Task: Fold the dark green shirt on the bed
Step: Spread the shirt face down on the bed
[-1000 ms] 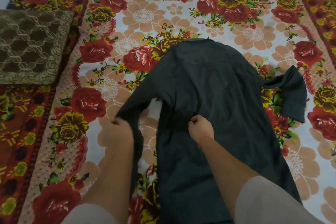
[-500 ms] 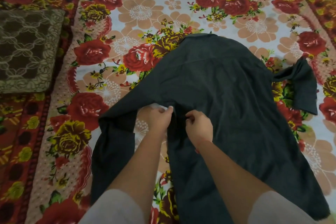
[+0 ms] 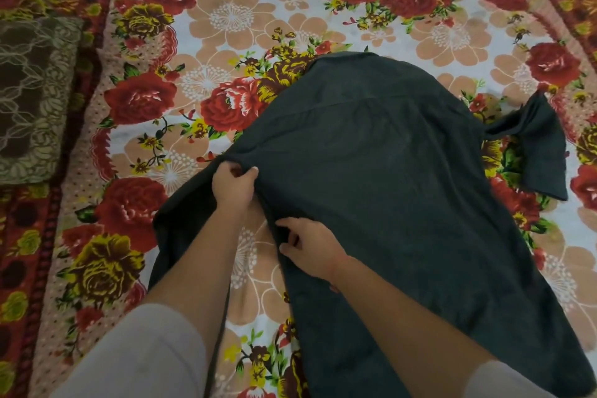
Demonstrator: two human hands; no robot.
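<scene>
One dark green cloth shirt (image 3: 387, 187) lies back-up on the bed (image 3: 226, 19), which is covered by a sheet printed with red, yellow and beige flowers. The shirt's long axis runs from the collar at the far end, pointing away from the person, to the hem nearest them, slanting a little to the right as it comes closer.

Both of its sleeves show. One short sleeve (image 3: 533, 145) is spread out to the right, clear of the body panel. The other sleeve (image 3: 168, 236) droops on the left and is partly hidden behind the left forearm.

Two bare hands are on the shirt's left side. The left hand (image 3: 234, 186) grips a raised fold of cloth near the armpit, with its fingers (image 3: 226, 168) curled round it. The right hand (image 3: 310, 249) is just nearer along the same edge, and its fingers (image 3: 286, 223) are bent and clamped on the shirt's side seam. Between the two forearms a patch of bare sheet shows.

One olive-brown cushion with a pale leaf-lattice pattern (image 3: 29, 100) sits on the bed at the far left, well apart from the shirt and cut off by the frame.

The shirt's front faces down, so any buttons are out of sight. The hem runs off the bottom edge. The person's two pale grey cuffs (image 3: 145, 355) are also cropped there.
</scene>
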